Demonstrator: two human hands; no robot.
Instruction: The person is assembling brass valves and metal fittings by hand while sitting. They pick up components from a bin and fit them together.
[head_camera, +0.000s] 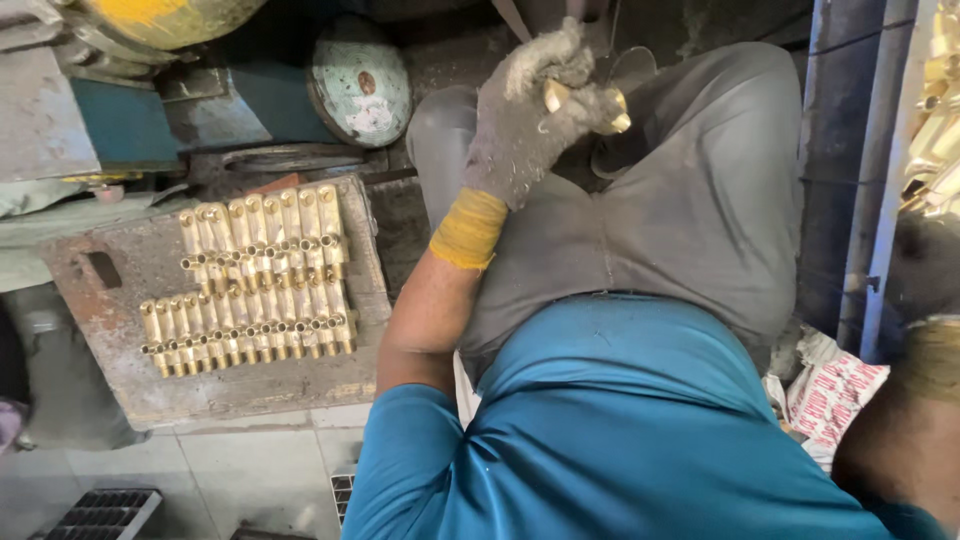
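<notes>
Left hand (520, 125), gloved, pinching a brass fitting (585, 100) above my knees.
Its long axis runs left-right, just past my fingertips; right hand (925, 400) sits well apart, grip hidden; brass rows (255, 280) lie far left on the block (120, 300).

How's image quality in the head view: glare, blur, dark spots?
Head view: mostly sharp in the middle; the gloved left hand and the brass fitting it holds read clearly. Glare blows out the brass parts at the right edge. The right hand sits soft and shadowed at the frame edge. The rows of brass fittings are evenly lit.
</notes>
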